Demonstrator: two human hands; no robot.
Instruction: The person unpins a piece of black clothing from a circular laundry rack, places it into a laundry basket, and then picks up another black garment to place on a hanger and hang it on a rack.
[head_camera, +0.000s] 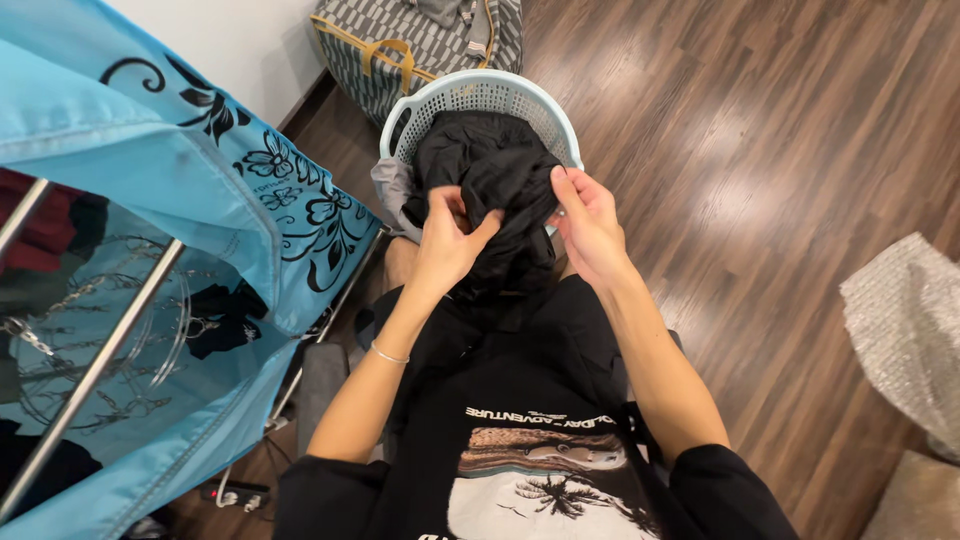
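A black garment (495, 185) hangs bunched in front of me, over a pale blue plastic laundry basket (470, 95) on the wooden floor. My left hand (448, 240) pinches a fold of the cloth near its middle. My right hand (588, 225) grips the garment's right edge, fingers curled over the fabric. The lower part of the cloth drapes down toward my black printed shirt. A grey piece of cloth (392, 185) pokes out at the basket's left side.
A blue fabric wardrobe (150, 200) with black flower print and metal rails (95, 365) stands at the left. A grey patterned bag with yellow handles (400, 45) sits behind the basket. Silvery bubble wrap (905, 325) lies at the right.
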